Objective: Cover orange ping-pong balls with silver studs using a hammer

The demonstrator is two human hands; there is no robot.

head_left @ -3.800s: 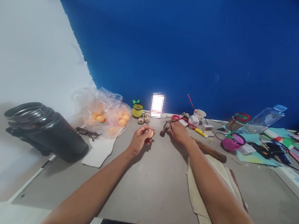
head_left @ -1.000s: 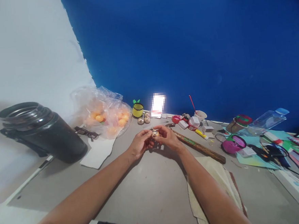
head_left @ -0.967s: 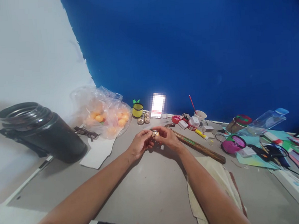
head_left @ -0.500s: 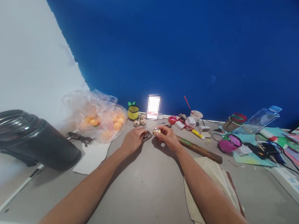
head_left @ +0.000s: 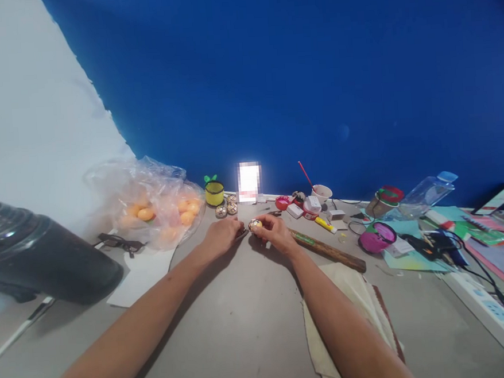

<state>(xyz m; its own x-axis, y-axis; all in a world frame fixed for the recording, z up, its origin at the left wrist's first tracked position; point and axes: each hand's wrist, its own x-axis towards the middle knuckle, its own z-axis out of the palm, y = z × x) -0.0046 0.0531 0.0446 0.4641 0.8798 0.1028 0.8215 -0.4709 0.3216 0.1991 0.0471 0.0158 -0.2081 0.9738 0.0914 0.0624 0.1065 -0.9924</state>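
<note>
My right hand (head_left: 276, 236) pinches a small round ball (head_left: 255, 225) between thumb and fingers; its surface is patterned in shiny gold and white. Just to its left, my left hand (head_left: 223, 237) is closed on a small dark piece with shiny specks (head_left: 240, 231), mostly covered by the fingers. The two held things are close together above the grey table (head_left: 244, 322), and I cannot tell whether they touch. Beyond my left hand, several similar shiny balls (head_left: 221, 211) sit in a cluster beside a yellow mesh cup (head_left: 214, 194) with green leaf shapes.
To the left are a large dark bottle (head_left: 44, 249), glasses (head_left: 120, 242) and a plastic bag of orange fruit (head_left: 150, 210). A wooden stick (head_left: 329, 251) and a beige cloth (head_left: 350, 297) flank my right forearm. Farther right lie a magenta pouch (head_left: 374, 239), cables and a power strip (head_left: 487, 305).
The view has shifted, so everything sits farther left in the picture. My hands are slightly closer together, and less of the dark piece shows in my left fingers.
</note>
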